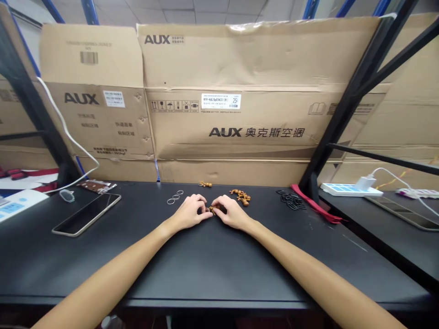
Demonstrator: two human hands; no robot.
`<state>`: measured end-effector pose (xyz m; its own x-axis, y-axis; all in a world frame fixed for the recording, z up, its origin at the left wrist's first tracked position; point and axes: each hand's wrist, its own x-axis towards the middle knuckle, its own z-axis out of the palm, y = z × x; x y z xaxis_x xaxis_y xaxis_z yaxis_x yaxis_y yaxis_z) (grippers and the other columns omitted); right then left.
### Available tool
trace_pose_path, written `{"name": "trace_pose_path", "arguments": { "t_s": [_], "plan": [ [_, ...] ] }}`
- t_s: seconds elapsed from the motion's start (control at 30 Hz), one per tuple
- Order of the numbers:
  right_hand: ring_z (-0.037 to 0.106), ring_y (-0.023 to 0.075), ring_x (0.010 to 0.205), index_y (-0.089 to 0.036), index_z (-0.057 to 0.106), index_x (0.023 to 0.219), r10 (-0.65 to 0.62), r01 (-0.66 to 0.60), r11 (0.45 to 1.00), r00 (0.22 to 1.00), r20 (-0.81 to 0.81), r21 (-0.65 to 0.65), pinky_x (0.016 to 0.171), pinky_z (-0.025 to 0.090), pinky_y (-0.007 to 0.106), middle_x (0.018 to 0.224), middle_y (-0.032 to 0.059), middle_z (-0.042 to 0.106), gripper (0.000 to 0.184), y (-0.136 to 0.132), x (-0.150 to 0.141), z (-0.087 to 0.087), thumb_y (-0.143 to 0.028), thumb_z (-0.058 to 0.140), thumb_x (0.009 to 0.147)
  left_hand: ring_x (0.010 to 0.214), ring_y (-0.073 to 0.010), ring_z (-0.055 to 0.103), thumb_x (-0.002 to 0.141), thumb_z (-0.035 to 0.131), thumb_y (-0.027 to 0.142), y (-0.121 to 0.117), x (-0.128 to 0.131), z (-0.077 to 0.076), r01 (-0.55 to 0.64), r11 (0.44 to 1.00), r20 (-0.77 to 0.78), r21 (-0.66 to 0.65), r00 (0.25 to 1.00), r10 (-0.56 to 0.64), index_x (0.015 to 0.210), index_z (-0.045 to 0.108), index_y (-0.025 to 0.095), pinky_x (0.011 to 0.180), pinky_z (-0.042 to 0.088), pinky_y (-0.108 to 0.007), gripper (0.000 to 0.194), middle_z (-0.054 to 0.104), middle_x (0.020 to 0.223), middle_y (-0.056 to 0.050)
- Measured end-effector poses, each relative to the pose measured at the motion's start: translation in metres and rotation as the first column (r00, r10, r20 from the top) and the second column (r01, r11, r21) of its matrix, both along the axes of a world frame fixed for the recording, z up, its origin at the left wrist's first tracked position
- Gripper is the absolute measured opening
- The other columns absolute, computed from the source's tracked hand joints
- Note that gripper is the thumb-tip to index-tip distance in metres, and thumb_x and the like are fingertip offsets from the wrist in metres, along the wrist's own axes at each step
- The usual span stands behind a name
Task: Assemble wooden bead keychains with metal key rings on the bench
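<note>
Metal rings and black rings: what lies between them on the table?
In the head view: the left hand and right hand pinching wooden beads, with a bead cluster and a smaller bead bunch behind them.

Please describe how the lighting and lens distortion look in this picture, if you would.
In the head view, wide-angle distortion slants the black shelf post and stretches the forearms; lighting is soft and even, with faint shadows under the hands; the phone shows a mild sheen.
</note>
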<state>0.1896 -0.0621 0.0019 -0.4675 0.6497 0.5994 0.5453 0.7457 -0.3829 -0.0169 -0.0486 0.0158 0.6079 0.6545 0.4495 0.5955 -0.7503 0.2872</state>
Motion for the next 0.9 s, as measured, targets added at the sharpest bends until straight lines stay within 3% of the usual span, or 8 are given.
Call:
{"name": "trace_pose_path", "arguments": {
  "t_s": [0.17, 0.37, 0.63, 0.9],
  "plan": [
    [0.055, 0.017, 0.078, -0.02, 0.057, 0.093, 0.008, -0.008, 1.0, 1.0, 0.006, -0.005, 0.073, 0.046, 0.031, 0.084, 0.0035, 0.06, 0.009, -0.0011, -0.0011, 0.0007, -0.018, 0.054, 0.085, 0.098, -0.0217, 0.054, 0.084, 0.057, 0.032, -0.0015, 0.0007, -0.0011, -0.012, 0.998, -0.032, 0.059, 0.999, 0.014, 0.067, 0.058, 0.018, 0.088, 0.041, -0.039, 0.022, 0.059, 0.105, -0.006],
    [0.054, 0.0174, 0.079, -0.02, 0.057, 0.09, -0.06, 0.06, 0.998, 0.998, 0.01, 0.012, 0.074, 0.045, 0.032, 0.084, 0.0038, 0.062, 0.007, 0.0002, -0.0014, 0.0005, -0.017, 0.053, 0.085, 0.103, -0.0209, 0.052, 0.087, 0.049, 0.024, 0.0007, 0.0006, -0.0047, 0.047, 0.999, -0.014, 0.026, 0.999, -0.047, 0.078, 0.059, 0.019, 0.092, 0.041, -0.038, 0.014, 0.057, 0.109, -0.006],
    [0.055, 0.0171, 0.079, -0.02, 0.057, 0.093, -0.026, 0.026, 1.0, 1.0, 0.003, -0.007, 0.074, 0.047, 0.031, 0.085, 0.0041, 0.06, 0.009, -0.0005, -0.0021, 0.0002, -0.018, 0.054, 0.085, 0.1, -0.0219, 0.054, 0.083, 0.057, 0.036, 0.0002, 0.0007, -0.0033, 0.007, 1.0, -0.004, 0.008, 1.0, -0.007, 0.067, 0.057, 0.018, 0.09, 0.04, -0.039, 0.025, 0.059, 0.105, -0.004],
    [0.056, 0.0174, 0.08, -0.02, 0.058, 0.092, -0.025, 0.025, 1.0, 1.0, -0.004, -0.002, 0.075, 0.046, 0.032, 0.085, 0.0042, 0.061, 0.008, 0.0, -0.0016, 0.0, -0.019, 0.052, 0.086, 0.101, -0.0206, 0.053, 0.086, 0.051, 0.027, 0.001, 0.0004, -0.0048, 0.029, 0.999, -0.042, 0.039, 0.999, -0.028, 0.073, 0.056, 0.018, 0.09, 0.04, -0.037, 0.017, 0.058, 0.108, -0.006]
  ]
}}
